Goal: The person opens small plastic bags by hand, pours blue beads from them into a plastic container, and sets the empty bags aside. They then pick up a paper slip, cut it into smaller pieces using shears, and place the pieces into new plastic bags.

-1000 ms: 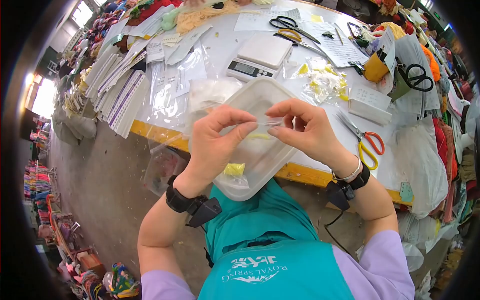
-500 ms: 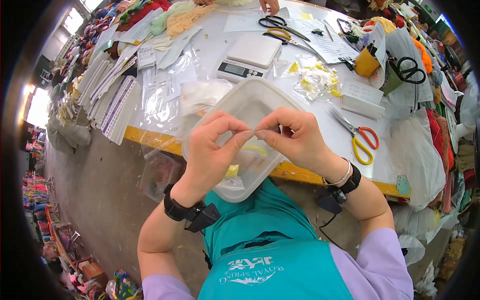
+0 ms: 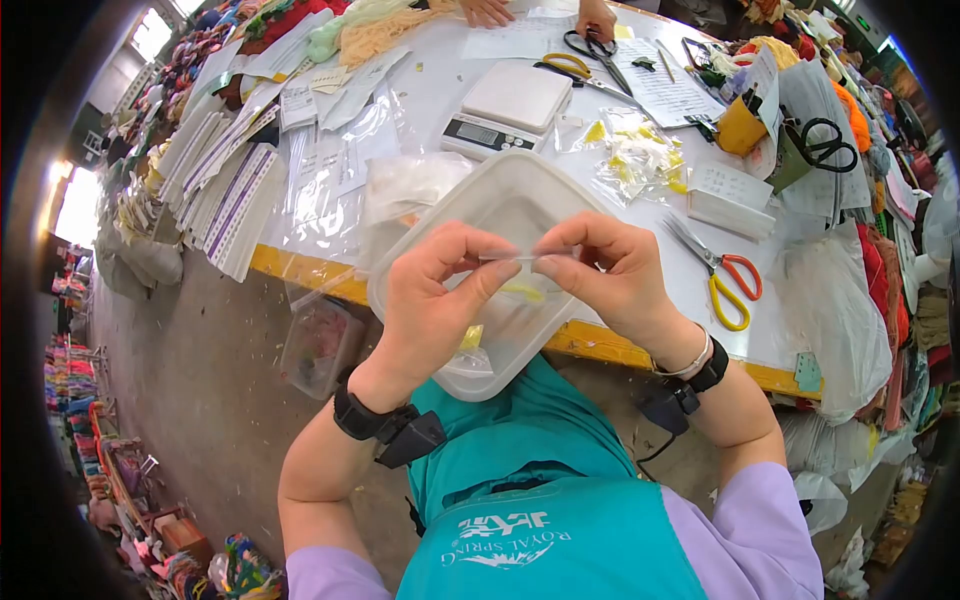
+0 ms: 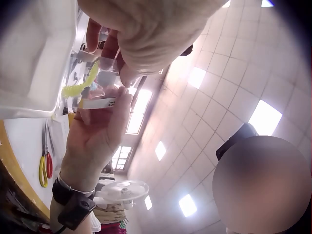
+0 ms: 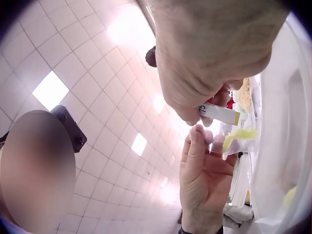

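Both hands pinch a small clear bag over a translucent plastic tub (image 3: 470, 385), the left hand (image 3: 430, 300) at one side and the right hand (image 3: 620, 275) at the other. Between the fingertips, a thin clear edge shows in the head view. A fuzzy yellow-green strand (image 4: 80, 87) shows below the fingers, seemingly inside the bag. The right hand (image 4: 92, 146) also holds a white label (image 4: 100, 103) marked 75, its end yellow (image 5: 237, 118). A yellow packet (image 3: 471, 338) lies in the tub.
Behind the tub is a digital scale (image 3: 515, 100). Small bags with yellow pieces (image 3: 635, 155) and orange-and-yellow-handled scissors (image 3: 715, 270) lie to the right. Stacked cards (image 3: 235, 205) stand left. Another person's hand (image 3: 597, 20) is at black-handled scissors (image 3: 590, 45).
The fingertips, close together half a second ago, are slightly apart now. Across the table, another person's hand has reached the black-handled scissors.
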Demonstrator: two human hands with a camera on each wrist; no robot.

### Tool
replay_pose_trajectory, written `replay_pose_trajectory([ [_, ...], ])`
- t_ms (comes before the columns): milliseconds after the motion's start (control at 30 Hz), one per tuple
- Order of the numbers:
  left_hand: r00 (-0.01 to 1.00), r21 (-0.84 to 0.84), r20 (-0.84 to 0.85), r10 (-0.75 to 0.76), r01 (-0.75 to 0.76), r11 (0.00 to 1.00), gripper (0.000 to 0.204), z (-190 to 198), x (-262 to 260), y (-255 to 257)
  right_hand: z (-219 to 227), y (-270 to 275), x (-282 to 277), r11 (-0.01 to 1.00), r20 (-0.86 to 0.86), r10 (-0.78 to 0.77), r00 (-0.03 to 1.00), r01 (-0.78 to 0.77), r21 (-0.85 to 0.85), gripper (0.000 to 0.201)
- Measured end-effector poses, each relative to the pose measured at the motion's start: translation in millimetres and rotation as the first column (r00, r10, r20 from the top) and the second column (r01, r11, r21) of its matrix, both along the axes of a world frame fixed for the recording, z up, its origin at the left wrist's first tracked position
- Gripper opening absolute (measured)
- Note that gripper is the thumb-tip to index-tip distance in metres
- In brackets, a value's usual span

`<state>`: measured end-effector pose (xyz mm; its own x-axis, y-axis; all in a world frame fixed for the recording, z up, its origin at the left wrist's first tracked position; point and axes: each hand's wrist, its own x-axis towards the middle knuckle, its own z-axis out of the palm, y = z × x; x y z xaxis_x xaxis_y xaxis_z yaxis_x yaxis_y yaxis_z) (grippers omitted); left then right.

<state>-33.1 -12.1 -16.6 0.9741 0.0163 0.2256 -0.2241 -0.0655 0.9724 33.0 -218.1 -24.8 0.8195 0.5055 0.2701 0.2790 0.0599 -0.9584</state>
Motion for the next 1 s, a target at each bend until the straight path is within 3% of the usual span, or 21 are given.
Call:
replay_pose_trajectory([
  [67,1.0,-0.008,0.005,-0.006,0.006,1.0,0.012,-1,0,0,-3,0,0,0.998,-0.064,0.023,0.998,-0.019,0.061,0.012],
  [167,1.0,-0.008,0.028,-0.003,0.004,1.0,0.012,0,0,-1,-1,-2,0,1.0,-0.019,-0.003,1.0,0.003,-0.021,0.011],
  [467,0.993,0.138,0.106,0.051,-0.065,0.988,0.01,-1,0,0,1,-2,-4,0.998,0.047,-0.024,0.999,0.026,-0.057,0.008],
  [667,0.988,0.128,0.139,0.069,-0.088,0.988,0.008,-2,-2,-5,6,1,-8,0.995,0.035,-0.034,0.999,0.037,-0.089,0.007],
  [767,0.982,0.267,0.178,0.058,-0.105,0.958,0.007,8,-4,-8,7,0,-6,0.994,0.011,0.006,1.0,-0.004,-0.112,0.007],
  [967,0.99,0.256,0.137,0.022,-0.056,0.965,0.006,7,-6,-8,2,1,-9,0.998,0.243,-0.022,0.97,0.037,-0.057,0.007],
  [1000,0.993,0.2,0.119,0.021,-0.045,0.979,0.006,5,-5,-7,4,0,-9,0.996,0.205,-0.016,0.979,0.035,-0.088,0.007],
])
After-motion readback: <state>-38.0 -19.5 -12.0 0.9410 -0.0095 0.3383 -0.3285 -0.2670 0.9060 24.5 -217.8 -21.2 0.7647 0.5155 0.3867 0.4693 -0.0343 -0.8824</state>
